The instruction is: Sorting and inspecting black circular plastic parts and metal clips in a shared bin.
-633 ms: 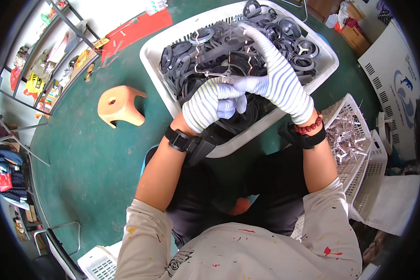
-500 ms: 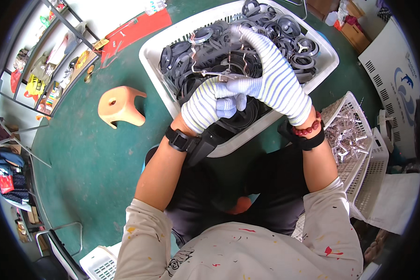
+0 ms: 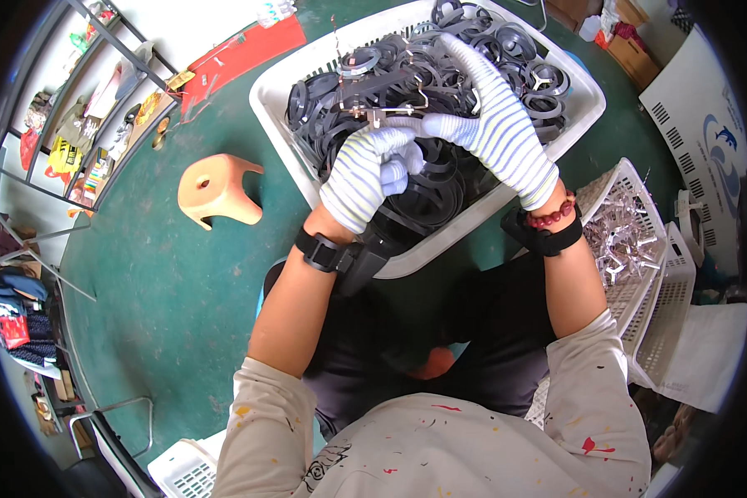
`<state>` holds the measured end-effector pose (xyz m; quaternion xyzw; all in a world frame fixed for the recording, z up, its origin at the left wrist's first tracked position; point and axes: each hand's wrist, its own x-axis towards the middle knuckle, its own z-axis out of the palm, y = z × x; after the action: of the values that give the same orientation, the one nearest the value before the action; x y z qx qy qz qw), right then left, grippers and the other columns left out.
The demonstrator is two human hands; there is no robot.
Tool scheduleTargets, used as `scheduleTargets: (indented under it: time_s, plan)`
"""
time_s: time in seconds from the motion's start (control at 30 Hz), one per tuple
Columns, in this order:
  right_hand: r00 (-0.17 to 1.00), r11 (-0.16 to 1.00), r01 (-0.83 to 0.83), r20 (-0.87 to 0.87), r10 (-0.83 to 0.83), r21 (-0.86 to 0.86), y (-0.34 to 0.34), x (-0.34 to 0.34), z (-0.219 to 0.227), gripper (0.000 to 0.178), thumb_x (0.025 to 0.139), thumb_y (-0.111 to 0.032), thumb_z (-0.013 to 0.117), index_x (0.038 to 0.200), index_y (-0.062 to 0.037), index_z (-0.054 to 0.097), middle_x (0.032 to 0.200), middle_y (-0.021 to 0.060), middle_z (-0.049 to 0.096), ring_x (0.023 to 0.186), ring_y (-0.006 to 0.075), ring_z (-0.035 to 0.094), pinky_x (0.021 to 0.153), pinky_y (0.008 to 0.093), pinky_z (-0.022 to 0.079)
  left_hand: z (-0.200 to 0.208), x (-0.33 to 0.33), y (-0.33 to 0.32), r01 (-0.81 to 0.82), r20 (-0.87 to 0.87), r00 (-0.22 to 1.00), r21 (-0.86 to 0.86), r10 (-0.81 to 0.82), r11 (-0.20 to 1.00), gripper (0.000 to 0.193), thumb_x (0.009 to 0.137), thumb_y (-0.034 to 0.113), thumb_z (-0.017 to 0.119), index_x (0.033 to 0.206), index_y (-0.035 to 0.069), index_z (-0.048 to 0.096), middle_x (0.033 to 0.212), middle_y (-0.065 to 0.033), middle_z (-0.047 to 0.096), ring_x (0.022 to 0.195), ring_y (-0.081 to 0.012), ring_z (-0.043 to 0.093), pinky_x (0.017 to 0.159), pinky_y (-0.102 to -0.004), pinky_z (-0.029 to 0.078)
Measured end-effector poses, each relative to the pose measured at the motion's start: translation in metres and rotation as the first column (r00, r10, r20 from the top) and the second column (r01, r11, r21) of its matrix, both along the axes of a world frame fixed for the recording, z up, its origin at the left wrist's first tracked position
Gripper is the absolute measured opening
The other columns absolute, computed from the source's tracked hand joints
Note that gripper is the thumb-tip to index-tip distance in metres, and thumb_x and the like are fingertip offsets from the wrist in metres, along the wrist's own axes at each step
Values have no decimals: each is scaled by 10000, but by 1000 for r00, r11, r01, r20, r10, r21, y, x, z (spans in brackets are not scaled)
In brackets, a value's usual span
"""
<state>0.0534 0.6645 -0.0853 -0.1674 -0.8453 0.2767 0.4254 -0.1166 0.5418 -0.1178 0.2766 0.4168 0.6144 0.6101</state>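
Note:
Both hands wear white striped knit gloves and meet over a big white tub (image 3: 290, 133) piled with black rubber rings (image 3: 490, 50). My left hand (image 3: 363, 176) and my right hand (image 3: 494, 124) pinch a thin copper-coloured wire frame (image 3: 373, 95) together, at about its lower right corner. The frame hangs just above the rings, and a black ring (image 3: 358, 60) sits on its upper part. A black band is on each wrist, plus a red bead bracelet on the right one.
A white mesh basket (image 3: 639, 274) of small silvery metal pieces (image 3: 627, 236) stands at my right knee. An orange plastic stool (image 3: 217, 189) sits on the green floor to the left. Metal shelves (image 3: 83, 108) line the far left. Another white basket (image 3: 187, 469) shows at the bottom.
Both hands stay together on the wire frame over the tub. The frame has tipped a little and its ringed end now points farther up.

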Motion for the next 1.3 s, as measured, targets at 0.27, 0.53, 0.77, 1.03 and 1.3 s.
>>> scheduleTargets:
  time_s: [0.27, 0.53, 0.77, 1.03, 1.3]
  plan:
    - [993, 977, 69, 82, -87, 200, -10, -1, -4, 455, 815, -391, 842, 1108, -50, 769, 1068, 170, 744, 1057, 368, 683, 999, 432, 514, -5, -4, -8, 126, -115, 986, 60, -119, 990, 202, 1023, 195, 612, 948, 18, 673, 770, -35, 635, 546, -63, 480, 500, -209, 361]
    - [916, 959, 24, 391, 93, -284, 52, 23, -44, 422, 948, -279, 751, 1283, -28, 698, 1170, 190, 748, 1096, 332, 711, 1014, 407, 523, -18, -45, 8, -203, -177, 954, 206, 240, 957, 344, 1064, 218, 566, 1334, 12, 620, 981, -138, 740, 665, -124, 631, 620, -273, 553]
    - [610, 946, 323, 766, -204, -6, 36, -11, -83, 515, 930, -428, 702, 1205, 8, 717, 1185, 226, 735, 1125, 382, 700, 1011, 425, 531, -29, -48, 10, -191, -154, 964, 154, 215, 969, 367, 1061, 211, 567, 1369, 14, 597, 1098, -136, 746, 813, -164, 700, 756, -304, 594]
    - [644, 897, 362, 628, -437, 253, 33, -14, -75, 257, 935, -308, 648, 1015, -110, 790, 973, 152, 774, 955, 357, 739, 870, 448, 580, -26, -25, 9, -218, -508, 843, -23, 177, 976, 350, 1066, 224, 574, 1366, 48, 620, 1267, -118, 694, 1138, -211, 662, 1003, -354, 531]
    - [806, 880, 390, 360, -469, 272, 1, -17, -54, 274, 956, -241, 641, 1174, -101, 730, 1038, 154, 765, 943, 346, 737, 832, 436, 579, -20, -19, 12, -207, -200, 953, 113, 226, 972, 240, 1050, 139, 600, 1277, 86, 659, 1009, -87, 752, 770, -152, 703, 637, -257, 558]
